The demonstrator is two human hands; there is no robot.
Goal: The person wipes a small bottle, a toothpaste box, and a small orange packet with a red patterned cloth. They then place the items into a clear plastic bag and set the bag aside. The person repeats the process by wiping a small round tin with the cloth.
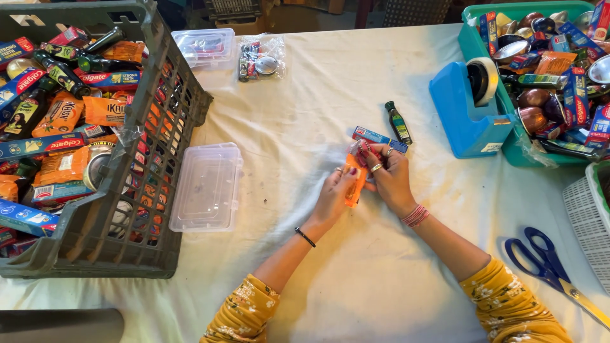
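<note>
Both my hands meet over the middle of the white-covered table [330, 273]. My left hand [333, 194] and my right hand [391, 178] together grip a small orange sachet [356, 184], held upright between the fingers. A slim blue and red carton [379, 138] lies just past my right fingers. A small dark bottle with a green cap [399, 122] lies a little farther back. What is under my right fingers is partly hidden.
A grey crate [155, 159] of cartons, sachets and bottles fills the left. A clear lidded box [206, 186] lies beside it, another clear box [204, 46] and a bagged packet [262, 58] at the back. Blue tape dispenser [470, 114], green tub [483, 28], blue scissors [549, 267], white basket [591, 216] stand right.
</note>
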